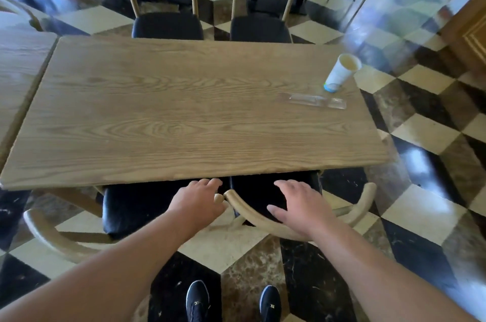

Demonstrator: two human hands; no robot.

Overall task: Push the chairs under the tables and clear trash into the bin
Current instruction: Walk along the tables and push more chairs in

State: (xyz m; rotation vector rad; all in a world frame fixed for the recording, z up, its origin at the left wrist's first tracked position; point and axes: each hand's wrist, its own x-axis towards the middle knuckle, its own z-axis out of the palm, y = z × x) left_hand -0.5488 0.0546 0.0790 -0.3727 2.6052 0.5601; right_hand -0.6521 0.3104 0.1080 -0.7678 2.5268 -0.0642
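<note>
A wooden table point(184, 111) fills the middle of the view. Two wooden chairs with black seats stand at its near edge: the right chair point(360, 206) sits with its seat partly under the top, the left chair point(123, 208) sticks out more. My left hand point(200, 200) hovers with spread fingers just left of the right chair's curved backrest end. My right hand point(297, 206) lies flat on that backrest, fingers apart. A white paper cup point(340, 71) stands near the table's far right corner, and a clear plastic wrapper point(315, 102) lies in front of it.
Two more black-seated chairs point(168, 24) point(260, 28) stand at the table's far side. Another table top point(18, 58) adjoins on the left. The floor is checkered tile point(420, 211). My shoes point(197, 300) are at the bottom. No bin is in view.
</note>
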